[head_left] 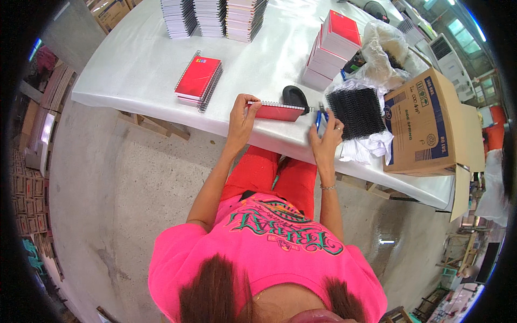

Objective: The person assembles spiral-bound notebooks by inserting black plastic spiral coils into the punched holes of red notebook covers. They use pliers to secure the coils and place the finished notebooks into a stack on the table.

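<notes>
A red-covered notebook [279, 112] stands on its long edge at the table's front, its spiral-bound spine turned up. My left hand [240, 121] pinches its left end between thumb and fingers. From its right end a short piece of wire coil sticks out. Close to that end, my right hand [327, 139] is wrapped round blue-handled pliers [322, 119], jaws pointing away from me. Just behind the notebook sits a rounded black object [294, 97] whose kind I cannot make out. To the right lies a heap of black spiral coils [355, 114] on white wrapping.
Red spiral notebooks [198, 78] lie stacked at left on the white table [129, 70]. Tall piles of spiral-bound books [210, 19] stand at the back. Unbound red-covered book blocks [331, 48], clear plastic [379, 40] and an open cardboard box [423, 126] are at right.
</notes>
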Tool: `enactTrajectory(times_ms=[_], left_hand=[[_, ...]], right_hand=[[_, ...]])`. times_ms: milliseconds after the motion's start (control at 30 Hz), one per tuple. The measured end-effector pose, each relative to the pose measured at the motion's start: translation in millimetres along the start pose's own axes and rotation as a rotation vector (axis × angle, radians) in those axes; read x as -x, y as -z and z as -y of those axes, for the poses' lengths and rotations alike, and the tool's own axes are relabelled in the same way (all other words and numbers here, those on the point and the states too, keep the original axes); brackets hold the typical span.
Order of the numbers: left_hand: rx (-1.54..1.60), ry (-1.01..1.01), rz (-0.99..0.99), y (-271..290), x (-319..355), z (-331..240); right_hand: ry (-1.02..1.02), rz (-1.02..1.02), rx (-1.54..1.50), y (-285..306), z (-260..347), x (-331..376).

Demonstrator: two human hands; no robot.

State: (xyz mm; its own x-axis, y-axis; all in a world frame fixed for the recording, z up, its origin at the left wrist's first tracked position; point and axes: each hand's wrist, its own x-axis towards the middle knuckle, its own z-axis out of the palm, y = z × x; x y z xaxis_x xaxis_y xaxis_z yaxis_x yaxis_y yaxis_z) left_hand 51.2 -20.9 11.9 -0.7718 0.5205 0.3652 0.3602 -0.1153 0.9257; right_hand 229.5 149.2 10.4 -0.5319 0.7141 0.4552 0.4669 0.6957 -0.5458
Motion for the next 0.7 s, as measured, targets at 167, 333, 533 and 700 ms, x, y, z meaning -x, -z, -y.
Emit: enactTrajectory(times_ms=[167,333,533,700], left_hand=[[-0.094,-0.092,0.005,5.2,-2.6,-1.3],[-0.023,0.059,0.063,10.5,1.9,-14.7],[0.238,0.118,0.140,13.0,0.8,-9.3],[0.165,0.122,0.123,17.5,2.6,-14.4]], right_hand=[[-0.165,-0.140,-0.349,17.0,24.7,3.3],[0.014,0.021,-0.437,31.9,82.5,15.7],[0.282,0.168,-0.407,7.5,107.8,32.7],[0.342,0.194,-0.370,-3.4,112.2,43.8]])
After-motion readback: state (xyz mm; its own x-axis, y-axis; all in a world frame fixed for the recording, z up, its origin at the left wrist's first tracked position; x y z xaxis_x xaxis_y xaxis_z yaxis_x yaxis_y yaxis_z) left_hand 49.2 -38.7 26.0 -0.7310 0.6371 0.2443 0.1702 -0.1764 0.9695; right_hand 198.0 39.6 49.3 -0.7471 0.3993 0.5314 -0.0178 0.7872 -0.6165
